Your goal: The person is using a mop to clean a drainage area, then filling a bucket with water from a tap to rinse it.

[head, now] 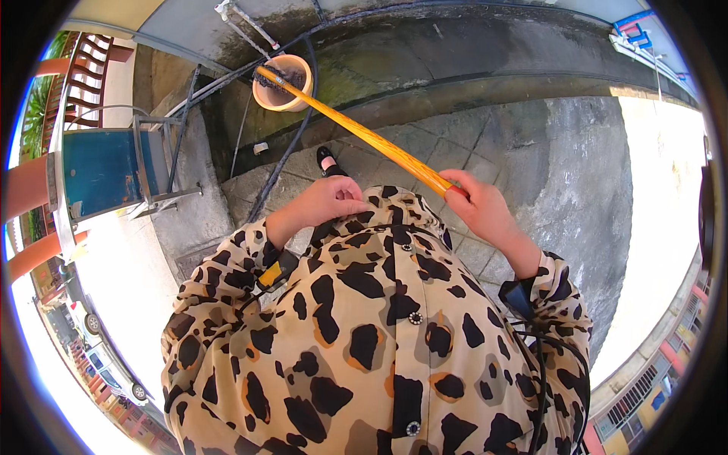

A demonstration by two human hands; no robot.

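My right hand (480, 207) is closed around the red end of a long yellow mop handle (369, 139). The handle slants away to the left, down to a dark grey mop head (290, 79) inside a peach-coloured plastic bucket (307, 85). Water and the bucket's floor are hard to make out under the mop. My left hand (330, 199) hangs loosely curled in front of the hem of my spotted shirt (364, 273), with nothing visible in it. Its fingertips are partly hidden, and I cannot tell whether they touch the cloth.
A white tap pipe (244, 23) reaches over the bucket. Dark hoses (284, 159) run along the wet drain channel and paving (443, 136). At left stands a blue board in a metal frame (102, 170). My shoe (324, 153) is below the bucket; a car (108, 364) is far left.
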